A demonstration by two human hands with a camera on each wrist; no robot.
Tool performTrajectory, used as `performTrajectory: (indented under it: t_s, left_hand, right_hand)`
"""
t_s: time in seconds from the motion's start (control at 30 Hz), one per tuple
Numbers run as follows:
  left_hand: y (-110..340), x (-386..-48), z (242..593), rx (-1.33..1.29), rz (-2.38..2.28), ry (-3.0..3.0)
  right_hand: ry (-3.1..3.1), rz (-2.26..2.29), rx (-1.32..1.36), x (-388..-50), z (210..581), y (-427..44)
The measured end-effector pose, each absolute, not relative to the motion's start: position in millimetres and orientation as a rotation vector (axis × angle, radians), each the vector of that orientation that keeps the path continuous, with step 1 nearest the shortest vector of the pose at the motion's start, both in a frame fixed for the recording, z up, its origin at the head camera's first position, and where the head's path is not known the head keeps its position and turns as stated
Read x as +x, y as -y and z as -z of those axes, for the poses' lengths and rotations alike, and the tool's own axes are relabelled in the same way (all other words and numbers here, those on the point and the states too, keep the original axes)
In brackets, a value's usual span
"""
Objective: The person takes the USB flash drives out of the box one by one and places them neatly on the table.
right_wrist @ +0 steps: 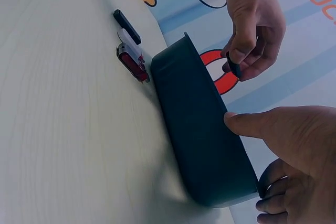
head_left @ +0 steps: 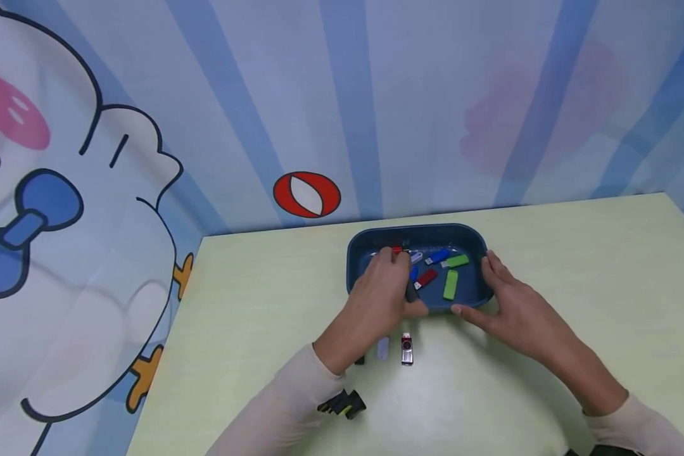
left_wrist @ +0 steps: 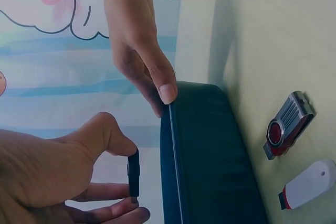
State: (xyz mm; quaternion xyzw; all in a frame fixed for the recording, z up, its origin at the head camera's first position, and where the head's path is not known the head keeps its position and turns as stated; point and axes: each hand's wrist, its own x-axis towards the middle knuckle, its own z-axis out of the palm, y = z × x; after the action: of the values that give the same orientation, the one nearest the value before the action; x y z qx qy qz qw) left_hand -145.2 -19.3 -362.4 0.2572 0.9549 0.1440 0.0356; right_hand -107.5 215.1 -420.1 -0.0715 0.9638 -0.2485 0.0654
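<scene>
L hand (head_left: 379, 288) pinches dark USB stick (left_wrist: 134, 174) above tray (right_wrist: 194, 135); R hand (head_left: 519, 310) holds its corner; prob. transfer step; next needs controlled release.

In the head view, the left grip (head_left: 379, 291) hides part of the left side of the tray (head_left: 474, 282) and much of the stick (head_left: 411, 292) it holds. In front of the tray, the left wrist (head_left: 332, 354) covers most of a black stick (head_left: 360, 360). In both wrist views the tray's wall (right_wrist: 194, 129) conceals its contents; the left one's lower edge crops the tray.
</scene>
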Motion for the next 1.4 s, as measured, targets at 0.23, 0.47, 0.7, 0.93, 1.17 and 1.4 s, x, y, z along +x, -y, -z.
performTrajectory:
  t_s: [0.23,0.47,0.7,0.93,1.17,1.4]
  left_hand:
    - [22,-138,363,0.832,-0.501,-2.877]
    - [22,-132,364,0.861,-0.516,-2.822]
    - [19,-128,366,0.921,-0.463,-2.804]
    - [18,-125,372,0.980,-0.396,-2.818]
    - [17,-122,375,1.015,-0.347,-2.821]
    - [16,-118,377,1.049,-0.321,-2.832]
  right_hand:
    - [-2.909,0.740,-0.210,-108,421,-217]
    - [-2.903,0.738,-0.200,-107,420,-218]
    - [-2.898,0.735,-0.204,-107,419,-219]
    - [-2.897,0.749,-0.196,-106,419,-217]
    - [-2.905,0.749,-0.197,-106,418,-216]
    - [-2.898,0.752,-0.191,-106,417,-216]
